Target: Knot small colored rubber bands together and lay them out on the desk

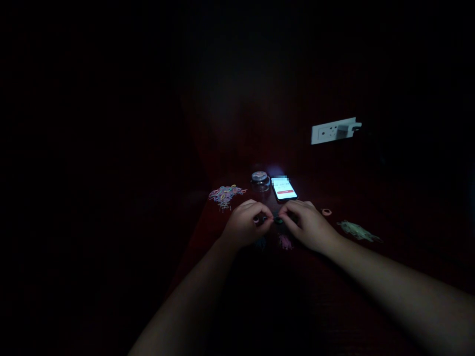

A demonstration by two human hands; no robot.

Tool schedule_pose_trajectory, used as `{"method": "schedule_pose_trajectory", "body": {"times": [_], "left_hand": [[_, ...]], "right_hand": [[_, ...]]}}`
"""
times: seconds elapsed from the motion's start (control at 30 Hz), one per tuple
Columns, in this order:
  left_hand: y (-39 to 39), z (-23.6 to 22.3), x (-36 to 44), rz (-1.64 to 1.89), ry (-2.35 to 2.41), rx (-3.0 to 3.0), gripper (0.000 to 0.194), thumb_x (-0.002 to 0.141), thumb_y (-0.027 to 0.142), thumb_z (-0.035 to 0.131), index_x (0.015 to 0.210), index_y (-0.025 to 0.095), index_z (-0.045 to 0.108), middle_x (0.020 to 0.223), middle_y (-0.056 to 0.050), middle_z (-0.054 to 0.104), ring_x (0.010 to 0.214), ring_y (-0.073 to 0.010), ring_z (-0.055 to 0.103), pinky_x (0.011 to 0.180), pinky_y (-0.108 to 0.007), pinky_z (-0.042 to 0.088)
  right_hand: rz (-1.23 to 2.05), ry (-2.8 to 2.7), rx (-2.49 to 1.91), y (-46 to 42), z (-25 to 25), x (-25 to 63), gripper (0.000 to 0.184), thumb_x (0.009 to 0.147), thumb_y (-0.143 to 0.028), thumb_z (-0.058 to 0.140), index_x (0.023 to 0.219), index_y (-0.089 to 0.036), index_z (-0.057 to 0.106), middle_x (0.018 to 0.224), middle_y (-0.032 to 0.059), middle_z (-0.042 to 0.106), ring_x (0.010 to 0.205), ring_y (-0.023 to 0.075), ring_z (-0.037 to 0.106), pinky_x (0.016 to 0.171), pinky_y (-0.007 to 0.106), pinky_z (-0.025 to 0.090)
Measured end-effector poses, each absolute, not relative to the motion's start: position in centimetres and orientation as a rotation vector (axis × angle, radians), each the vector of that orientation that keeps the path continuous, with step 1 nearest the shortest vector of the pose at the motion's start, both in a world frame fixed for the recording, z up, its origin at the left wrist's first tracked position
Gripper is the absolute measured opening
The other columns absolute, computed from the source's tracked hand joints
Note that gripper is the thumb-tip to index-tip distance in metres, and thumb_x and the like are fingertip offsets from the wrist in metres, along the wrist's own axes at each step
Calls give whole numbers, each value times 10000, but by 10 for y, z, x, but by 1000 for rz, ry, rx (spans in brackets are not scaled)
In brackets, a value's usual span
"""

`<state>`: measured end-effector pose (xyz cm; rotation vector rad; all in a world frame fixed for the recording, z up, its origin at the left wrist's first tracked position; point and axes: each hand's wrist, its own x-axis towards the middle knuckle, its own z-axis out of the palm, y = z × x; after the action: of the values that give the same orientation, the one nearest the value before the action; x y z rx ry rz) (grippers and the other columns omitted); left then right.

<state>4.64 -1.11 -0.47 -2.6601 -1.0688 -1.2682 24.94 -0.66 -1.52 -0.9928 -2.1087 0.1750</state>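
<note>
My left hand (247, 222) and my right hand (306, 222) come close together over the dark table, each with thumb and finger pinched. Between the fingertips is a small dark green elastic band (278, 221), dim in the low light; both hands seem to grip it. Partly behind my left fingers lie a pinkish ring (256, 219) and a bluish ring (264, 218). Just below the hands sit a bunch of pink elastic bands (285, 241) and a dark blue bunch (261, 243), hard to make out.
A heap of multicoloured bands (225, 196) lies at the table's left edge. Behind the hands stand a lidded clear jar (260, 182) and a lit phone (285, 189). An orange ring (326, 212) and pale green bands (358, 231) lie right. A socket panel (332, 131) is on the wall.
</note>
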Motion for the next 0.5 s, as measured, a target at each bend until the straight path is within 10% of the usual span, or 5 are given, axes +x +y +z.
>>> {"method": "schedule_pose_trajectory", "body": {"times": [0.5], "left_hand": [[-10, -4, 42, -1240, -1146, -2754, 270, 768, 258, 716, 1021, 200, 642, 964, -51, 662, 874, -182, 605, 763, -310, 503]], "right_hand": [[157, -2164, -939, -10, -13, 249, 98, 890, -178, 533, 820, -208, 595, 816, 22, 660, 820, 196, 590, 789, 349, 381]]}}
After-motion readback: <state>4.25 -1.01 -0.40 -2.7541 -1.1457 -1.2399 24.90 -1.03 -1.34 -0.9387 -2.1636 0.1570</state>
